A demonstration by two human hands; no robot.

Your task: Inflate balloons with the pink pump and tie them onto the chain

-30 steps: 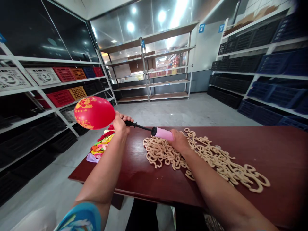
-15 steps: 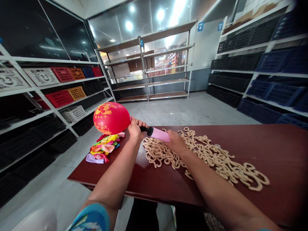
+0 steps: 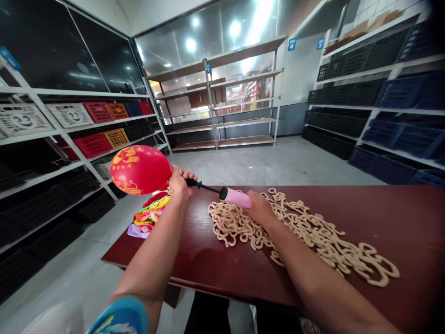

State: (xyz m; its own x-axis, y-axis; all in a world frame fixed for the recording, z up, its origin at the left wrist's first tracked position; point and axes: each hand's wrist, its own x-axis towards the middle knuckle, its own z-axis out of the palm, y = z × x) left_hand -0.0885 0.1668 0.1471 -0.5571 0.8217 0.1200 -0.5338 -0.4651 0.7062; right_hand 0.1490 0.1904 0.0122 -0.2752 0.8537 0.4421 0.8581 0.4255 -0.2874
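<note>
A round red balloon (image 3: pixel 141 170) with yellow prints is inflated, its neck end at my left hand (image 3: pixel 181 182). That hand is closed around the black end of a hand pump, where the balloon meets it. My right hand (image 3: pixel 259 208) grips the pump's pink barrel (image 3: pixel 237 198). A thin black rod shows between the barrel and my left hand. Flat balloons (image 3: pixel 149 213) in several colours lie in a pile under the inflated one. Beige curled pieces (image 3: pixel 313 232) are spread over the table beneath and beyond my right hand.
The dark red table (image 3: pixel 215 266) spans the view in front of me. Racks with white, red and orange crates (image 3: pixel 99 112) stand at the left. A shelf rack (image 3: pixel 243 121) is at the back, and dark blue crates (image 3: pixel 405 135) fill racks at the right.
My left hand and the balloon have moved left, away from the barrel, and the black rod now shows. The balloon looks larger. The view has shifted slightly.
</note>
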